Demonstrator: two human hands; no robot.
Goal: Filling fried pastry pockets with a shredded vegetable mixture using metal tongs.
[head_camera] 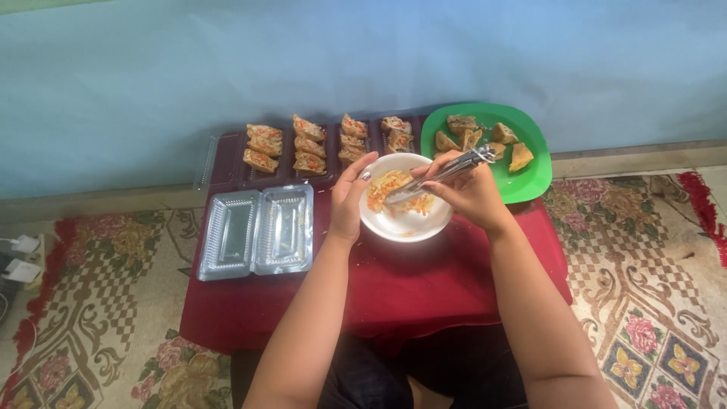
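Here, a white bowl sits between the two hands on a low bench draped in red cloth, holding a heap of shredded yellow and orange vegetable filling. The left hand curls against the bowl's left rim, fingers upright, steadying it. The right hand is closed around metal tongs, whose tips dip into the filling. Just beyond the right hand is a green plate of brown fried tofu pieces. Beyond the left hand lies a row of clear trays with stuffed tofu pieces showing orange flecks. To the left of the left hand rests an open, empty clear plastic clamshell box, both halves facing up. A patterned rug spreads beside the bench.
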